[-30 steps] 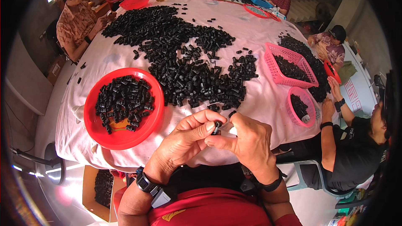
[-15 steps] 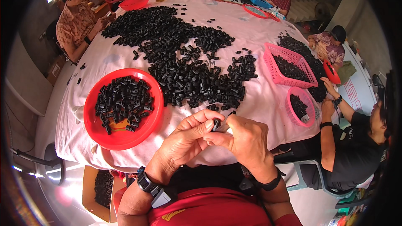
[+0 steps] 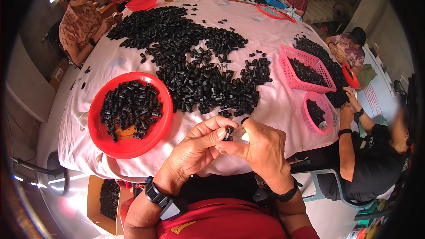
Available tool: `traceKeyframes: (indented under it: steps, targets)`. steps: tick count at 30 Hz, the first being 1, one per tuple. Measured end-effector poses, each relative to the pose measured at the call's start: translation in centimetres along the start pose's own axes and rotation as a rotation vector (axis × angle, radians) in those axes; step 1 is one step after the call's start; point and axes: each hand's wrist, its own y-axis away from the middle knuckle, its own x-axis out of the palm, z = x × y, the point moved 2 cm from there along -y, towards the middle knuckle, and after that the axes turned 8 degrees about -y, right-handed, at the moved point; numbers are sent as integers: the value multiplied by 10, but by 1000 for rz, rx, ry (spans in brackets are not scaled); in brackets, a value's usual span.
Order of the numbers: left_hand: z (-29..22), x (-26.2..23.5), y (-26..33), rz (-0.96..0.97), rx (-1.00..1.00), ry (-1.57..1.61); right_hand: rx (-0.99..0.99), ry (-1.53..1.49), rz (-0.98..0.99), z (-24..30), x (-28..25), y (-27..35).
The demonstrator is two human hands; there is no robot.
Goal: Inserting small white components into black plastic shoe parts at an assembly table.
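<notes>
Close to the table's near edge, my left hand (image 3: 195, 148) pinches a small black plastic fitting (image 3: 228, 132) between thumb and fingers. My right hand (image 3: 266, 152) is closed right beside it, thumb and forefinger together on a thin, whitish see-through piece (image 3: 240, 136). That piece spans the small gap between my hands; what exactly it is cannot be made out. Just beyond my fingers lies a big heap of similar black fittings (image 3: 208, 86). To the left of my left hand stands a red round basin (image 3: 167, 124) with many more of these fittings in it.
A pink rectangular basket (image 3: 287, 77) and a pink round basket (image 3: 327, 124) hold black parts at the right, beside another dark heap (image 3: 334, 77). A co-worker in black (image 3: 376, 163) sits close on my right. A cardboard box (image 3: 94, 203) of black parts stands low at the left.
My right hand has shifted slightly right, away from my left, and more of the see-through piece shows between them. My left hand stays put. The co-worker's far hand on the right has moved a little.
</notes>
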Motion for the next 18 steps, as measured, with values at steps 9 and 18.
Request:
traceKeyframes:
  steps: [9,18]
  targets:
    - [2,-1,-2,-22,17,-8,13,33,31,-2,2,0]
    - [3,-1,-2,-7,22,11,21,22,41,-4,3,0]
